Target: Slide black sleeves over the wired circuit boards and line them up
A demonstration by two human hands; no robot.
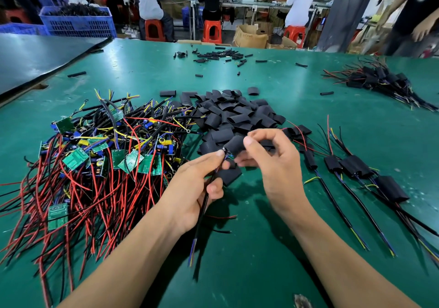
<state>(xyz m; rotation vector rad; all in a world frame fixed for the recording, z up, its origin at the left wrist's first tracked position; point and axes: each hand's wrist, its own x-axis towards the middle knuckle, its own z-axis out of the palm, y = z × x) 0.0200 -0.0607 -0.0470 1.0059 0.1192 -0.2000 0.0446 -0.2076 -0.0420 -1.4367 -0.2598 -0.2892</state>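
Above the near green surface, the left hand grips a wired circuit board by its cable while the right hand pinches a black sleeve over its tip (board mostly hidden); pushing straight, sleeve mouth open, should seat it.

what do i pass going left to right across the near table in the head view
pile of bare wired circuit boards, left hand, right hand, row of sleeved boards
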